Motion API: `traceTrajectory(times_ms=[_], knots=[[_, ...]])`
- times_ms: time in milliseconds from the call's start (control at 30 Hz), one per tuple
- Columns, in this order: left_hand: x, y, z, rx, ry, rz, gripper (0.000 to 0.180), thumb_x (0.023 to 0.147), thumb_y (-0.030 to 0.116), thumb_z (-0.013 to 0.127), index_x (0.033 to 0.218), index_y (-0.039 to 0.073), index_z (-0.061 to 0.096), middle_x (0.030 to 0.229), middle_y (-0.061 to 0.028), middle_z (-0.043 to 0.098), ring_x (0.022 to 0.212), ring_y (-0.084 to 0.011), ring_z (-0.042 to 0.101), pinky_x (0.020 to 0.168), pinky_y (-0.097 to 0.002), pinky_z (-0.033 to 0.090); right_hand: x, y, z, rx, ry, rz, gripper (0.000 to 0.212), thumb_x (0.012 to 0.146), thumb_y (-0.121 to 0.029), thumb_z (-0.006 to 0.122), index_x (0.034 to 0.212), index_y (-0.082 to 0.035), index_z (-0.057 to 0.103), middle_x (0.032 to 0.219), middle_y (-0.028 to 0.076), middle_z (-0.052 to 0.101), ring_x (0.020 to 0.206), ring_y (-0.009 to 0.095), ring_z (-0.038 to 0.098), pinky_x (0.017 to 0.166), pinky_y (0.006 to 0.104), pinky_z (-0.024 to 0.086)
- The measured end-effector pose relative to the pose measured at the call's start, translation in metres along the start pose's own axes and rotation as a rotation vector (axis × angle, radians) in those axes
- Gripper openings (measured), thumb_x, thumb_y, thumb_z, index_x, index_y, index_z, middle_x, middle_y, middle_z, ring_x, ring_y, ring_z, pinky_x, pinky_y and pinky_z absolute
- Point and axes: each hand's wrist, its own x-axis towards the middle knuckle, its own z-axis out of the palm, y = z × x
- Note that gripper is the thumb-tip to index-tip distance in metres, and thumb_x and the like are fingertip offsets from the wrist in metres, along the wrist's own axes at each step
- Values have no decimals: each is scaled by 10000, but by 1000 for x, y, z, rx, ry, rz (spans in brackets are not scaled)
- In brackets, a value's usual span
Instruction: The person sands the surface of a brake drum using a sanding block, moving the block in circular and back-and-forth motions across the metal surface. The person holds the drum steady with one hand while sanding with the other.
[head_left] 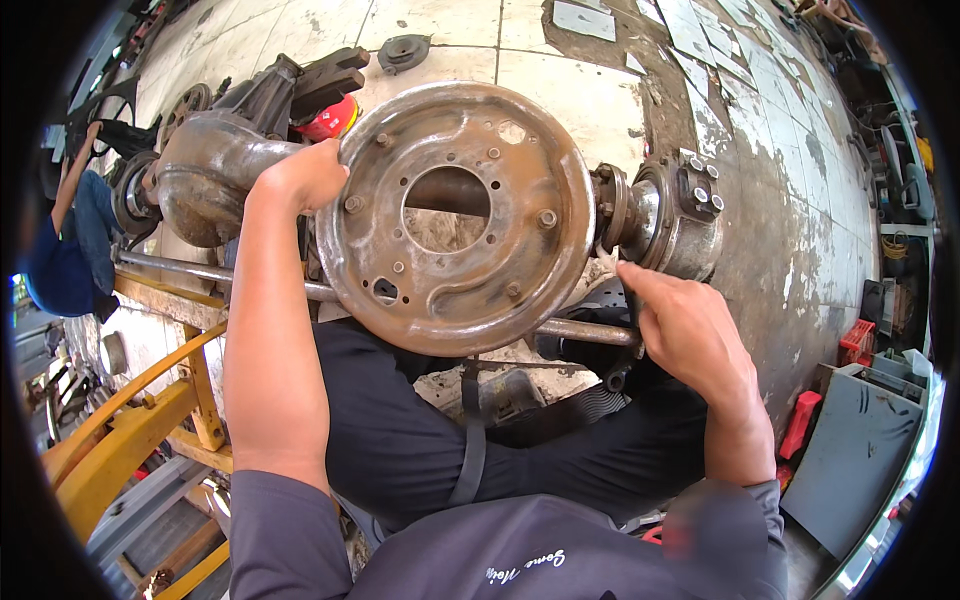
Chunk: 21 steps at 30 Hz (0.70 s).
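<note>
A round rusty-brown brake backing plate (545,300), with a large centre hole and several bolt holes, stands in front of me above my lap. My left hand (315,177) is closed on its upper left rim; the fingertips are hidden behind it. My right hand (695,330) is at the right, beside the axle end (665,215) with its hub and flange. The index finger points toward the flange, and a small pale thing (607,261) shows at its tip, too small to name. The other right fingers are curled. A metal rod (585,332) runs behind the plate.
A big axle housing (215,175) lies at the left, near a yellow metal frame (135,445). Behind the plate sits a red container (330,120). A grey cabinet (850,455) stands at the right. Another person (75,245) is at the far left.
</note>
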Motion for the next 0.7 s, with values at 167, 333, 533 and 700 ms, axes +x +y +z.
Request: traceTrajectory(times_ms=[167, 333, 533, 700], knots=[[2, 2, 0, 51, 20, 17, 416, 1020, 168, 534, 1378, -42, 504, 1341, -285, 611, 1261, -397, 591, 1052, -450, 452, 3, 7, 7, 88, 68, 104, 365, 860, -21, 562, 1221, -26, 619, 946, 240, 702, 868, 434, 675, 772, 528, 527], [2, 1, 1, -53, 19, 17, 419, 1005, 139, 550, 1379, -47, 518, 1298, -274, 643, 1221, -362, 624, 1045, -420, 456, 13, 18, 7, 180, 160, 166, 359, 876, -38, 559, 1230, -58, 621, 882, 240, 703, 854, 442, 676, 756, 522, 530], [-4, 4, -1, -14, 71, 40, 423, 998, 162, 565, 1357, -61, 540, 1297, -276, 648, 1258, -355, 605, 1073, -410, 429, 27, 12, 5, 293, 556, 66, 376, 887, -7, 551, 1246, -87, 627, 952, 211, 720, 843, 413, 695, 753, 457, 560], [4, -6, -1, -138, 24, -25, 438, 1020, 216, 553, 1399, -2, 526, 1068, -163, 673, 937, -252, 636, 786, -372, 511, 33, 10, 26, 113, 529, -115, 491, 832, -2, 617, 1313, -104, 605, 963, 157, 727, 838, 373, 699, 719, 454, 564]])
